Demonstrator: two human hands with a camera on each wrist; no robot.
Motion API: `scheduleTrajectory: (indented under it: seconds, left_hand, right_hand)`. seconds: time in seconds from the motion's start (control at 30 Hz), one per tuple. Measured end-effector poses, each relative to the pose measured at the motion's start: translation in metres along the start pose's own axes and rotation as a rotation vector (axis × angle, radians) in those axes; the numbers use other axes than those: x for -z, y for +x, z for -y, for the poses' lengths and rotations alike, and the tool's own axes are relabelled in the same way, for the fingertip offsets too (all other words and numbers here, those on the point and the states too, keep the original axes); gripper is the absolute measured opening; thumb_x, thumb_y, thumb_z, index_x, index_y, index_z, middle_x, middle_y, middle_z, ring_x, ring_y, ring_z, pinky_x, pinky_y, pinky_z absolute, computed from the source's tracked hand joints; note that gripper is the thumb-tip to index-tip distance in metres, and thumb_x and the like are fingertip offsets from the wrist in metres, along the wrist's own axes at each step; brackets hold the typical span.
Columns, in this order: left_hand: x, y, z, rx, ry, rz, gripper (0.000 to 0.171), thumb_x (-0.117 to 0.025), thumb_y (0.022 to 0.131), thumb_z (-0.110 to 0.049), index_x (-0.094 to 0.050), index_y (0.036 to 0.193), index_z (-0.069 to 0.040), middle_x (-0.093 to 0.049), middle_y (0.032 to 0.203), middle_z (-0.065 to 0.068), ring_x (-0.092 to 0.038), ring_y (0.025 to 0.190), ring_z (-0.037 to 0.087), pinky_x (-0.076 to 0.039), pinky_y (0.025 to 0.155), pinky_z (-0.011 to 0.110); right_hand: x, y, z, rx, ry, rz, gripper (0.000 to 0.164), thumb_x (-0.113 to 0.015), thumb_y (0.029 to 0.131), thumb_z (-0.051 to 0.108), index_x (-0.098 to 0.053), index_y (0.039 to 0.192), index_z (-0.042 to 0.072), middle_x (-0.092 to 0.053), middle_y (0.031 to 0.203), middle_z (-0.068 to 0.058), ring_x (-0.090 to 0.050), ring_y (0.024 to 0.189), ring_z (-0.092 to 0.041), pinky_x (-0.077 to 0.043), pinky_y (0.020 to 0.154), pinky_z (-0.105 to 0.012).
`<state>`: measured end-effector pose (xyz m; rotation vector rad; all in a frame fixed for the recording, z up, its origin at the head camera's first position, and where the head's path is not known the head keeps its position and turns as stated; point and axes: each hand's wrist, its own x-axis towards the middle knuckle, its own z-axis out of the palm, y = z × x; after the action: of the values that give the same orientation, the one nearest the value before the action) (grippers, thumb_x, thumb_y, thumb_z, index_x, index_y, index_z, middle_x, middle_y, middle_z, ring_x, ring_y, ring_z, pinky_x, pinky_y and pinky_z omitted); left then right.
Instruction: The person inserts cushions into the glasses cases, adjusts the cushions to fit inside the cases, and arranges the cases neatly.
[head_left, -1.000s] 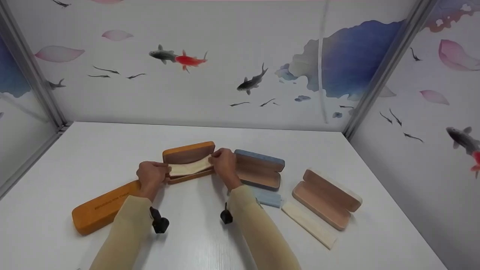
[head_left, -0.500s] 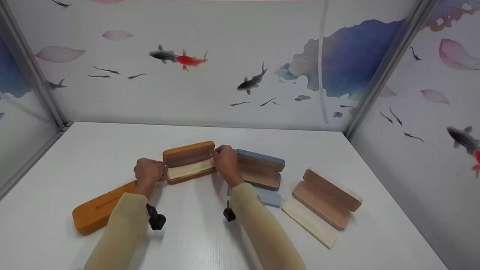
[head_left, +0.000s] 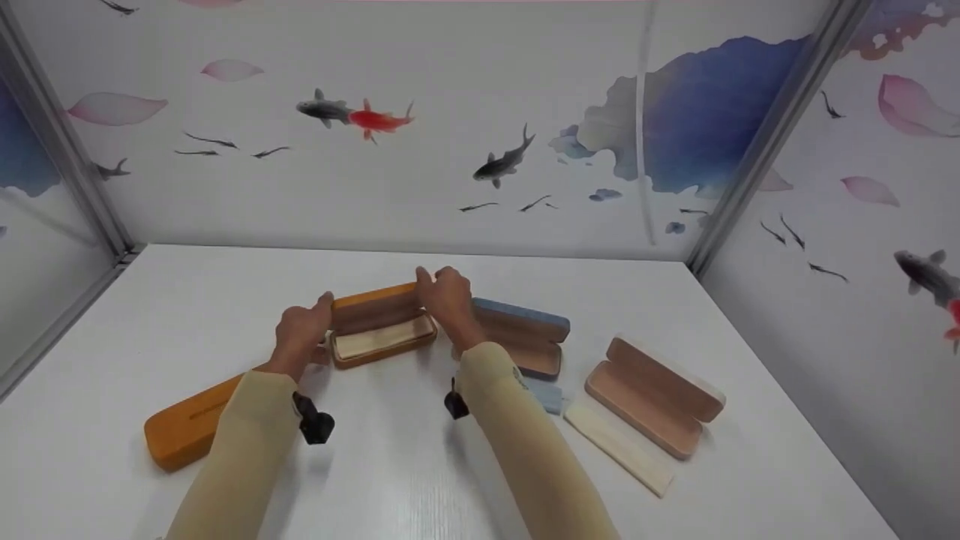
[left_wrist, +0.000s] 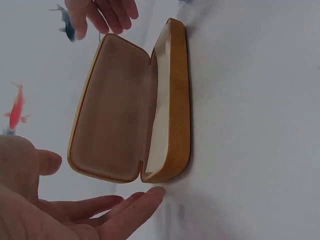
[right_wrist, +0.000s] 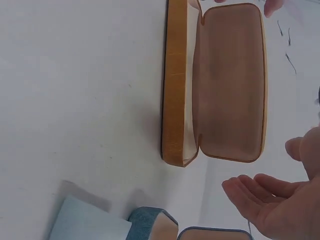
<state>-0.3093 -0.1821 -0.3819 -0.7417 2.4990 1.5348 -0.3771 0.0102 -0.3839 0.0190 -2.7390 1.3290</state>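
An open orange glasses case (head_left: 375,310) stands on the white table, its lid tilted back and its lining brownish. Inside its base lies a cream cloth (head_left: 382,337), flat along the bottom. My left hand (head_left: 300,330) is at the left end of the lid; in the left wrist view its fingers are extended and hold nothing. At the lid's right end is my right hand (head_left: 448,304), fingers loosely extended in the right wrist view, with a gap between them and the case. A second, closed orange glasses case (head_left: 191,427) lies partly hidden behind my left forearm.
Right of the orange case stands an open blue glasses case (head_left: 525,337), partly covered by my right hand. In front of it lies a blue cloth (head_left: 547,396), half hidden by the sleeve. Farther right are an open white glasses case (head_left: 652,405) and a cream cloth (head_left: 619,450).
The cream cloth, pinched at both ends a second ago, has gone down flat into the orange case. Both hands have let go of it and moved up to the lid's ends.
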Motion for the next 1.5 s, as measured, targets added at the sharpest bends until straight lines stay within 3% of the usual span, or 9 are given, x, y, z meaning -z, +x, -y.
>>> scheduleTrajectory:
  seconds: [0.13, 0.33, 0.5, 0.73, 0.9, 1.03, 1.17, 1.33, 1.5]
  left_hand:
    - [-0.007, -0.002, -0.003, -0.025, 0.03, 0.033, 0.08, -0.028, 0.092, -0.055, -0.025, 0.14, 0.009, -0.034, 0.141, 0.025, -0.036, 0.129, 0.034, -0.034, 0.106, 0.042]
    - [-0.01, -0.003, -0.002, -0.022, 0.016, 0.043, 0.082, -0.032, 0.091, -0.056, -0.02, 0.141, 0.008, -0.031, 0.142, 0.026, -0.035, 0.129, 0.035, -0.039, 0.102, 0.044]
    - [-0.01, -0.001, 0.002, -0.06, 0.017, 0.041, 0.085, -0.035, 0.091, -0.056, -0.018, 0.14, 0.011, -0.03, 0.142, 0.028, -0.032, 0.131, 0.037, -0.033, 0.107, 0.045]
    - [-0.009, -0.002, 0.003, -0.047, -0.011, 0.02, 0.084, -0.039, 0.09, -0.056, -0.021, 0.139, 0.01, -0.036, 0.138, 0.026, -0.039, 0.124, 0.032, -0.035, 0.105, 0.044]
    - [-0.011, -0.005, 0.003, -0.104, 0.047, -0.03, 0.073, -0.038, 0.092, -0.052, -0.038, 0.127, 0.012, -0.047, 0.126, 0.026, -0.047, 0.109, 0.03, -0.041, 0.098, 0.042]
    - [-0.014, -0.006, 0.006, -0.126, 0.085, -0.042, 0.072, -0.038, 0.093, -0.05, -0.041, 0.124, 0.014, -0.049, 0.125, 0.028, -0.048, 0.105, 0.029, -0.042, 0.097, 0.043]
    - [-0.014, -0.007, 0.008, -0.129, 0.101, -0.04, 0.074, -0.038, 0.093, -0.051, -0.04, 0.126, 0.015, -0.05, 0.124, 0.028, -0.05, 0.105, 0.029, -0.045, 0.093, 0.041]
    - [-0.015, -0.008, 0.01, -0.172, 0.088, -0.042, 0.07, -0.041, 0.092, -0.051, -0.049, 0.119, 0.013, -0.057, 0.106, 0.02, -0.054, 0.087, 0.023, -0.047, 0.071, 0.029]
    - [-0.018, -0.008, 0.018, -0.203, 0.062, -0.066, 0.062, -0.045, 0.091, -0.05, -0.055, 0.108, 0.008, -0.055, 0.089, 0.011, -0.051, 0.081, 0.02, -0.041, 0.062, 0.024]
  right_hand:
    - [-0.003, 0.004, -0.002, -0.056, 0.041, 0.102, 0.065, -0.043, 0.091, 0.053, -0.05, 0.125, -0.002, -0.056, 0.124, -0.016, -0.054, 0.114, -0.025, -0.045, 0.096, -0.039]
    - [-0.016, 0.007, -0.009, -0.173, 0.083, 0.192, 0.07, -0.044, 0.086, 0.062, -0.055, 0.12, 0.002, -0.059, 0.116, -0.01, -0.054, 0.102, -0.019, -0.045, 0.092, -0.036]
    - [-0.018, 0.005, -0.014, -0.215, 0.144, 0.2, 0.076, -0.049, 0.083, 0.062, -0.048, 0.126, -0.001, -0.056, 0.121, -0.011, -0.052, 0.108, -0.019, -0.043, 0.098, -0.036]
    - [-0.01, 0.001, -0.01, -0.272, 0.169, 0.282, 0.081, -0.051, 0.08, 0.065, -0.041, 0.132, 0.003, -0.052, 0.122, -0.008, -0.049, 0.108, -0.019, -0.041, 0.098, -0.039]
    - [-0.007, -0.003, -0.007, -0.28, 0.127, 0.315, 0.077, -0.05, 0.081, 0.064, -0.043, 0.131, 0.006, -0.054, 0.12, -0.006, -0.05, 0.108, -0.02, -0.042, 0.097, -0.041]
    - [-0.006, -0.004, -0.008, -0.335, 0.126, 0.319, 0.078, -0.054, 0.08, 0.063, -0.04, 0.132, 0.008, -0.053, 0.121, -0.004, -0.049, 0.111, -0.019, -0.04, 0.1, -0.043]
    - [-0.006, -0.003, -0.013, -0.291, 0.11, 0.325, 0.076, -0.055, 0.08, 0.062, -0.042, 0.129, 0.005, -0.054, 0.115, -0.004, -0.049, 0.104, -0.016, -0.042, 0.096, -0.037]
    - [-0.004, -0.003, -0.021, -0.201, 0.119, 0.321, 0.062, -0.055, 0.082, 0.058, -0.05, 0.113, 0.006, -0.052, 0.098, -0.003, -0.049, 0.089, -0.016, -0.042, 0.08, -0.032]
    - [-0.004, -0.007, -0.027, -0.154, 0.128, 0.323, 0.052, -0.056, 0.083, 0.056, -0.053, 0.102, 0.008, -0.05, 0.092, -0.003, -0.048, 0.084, -0.016, -0.039, 0.072, -0.03]
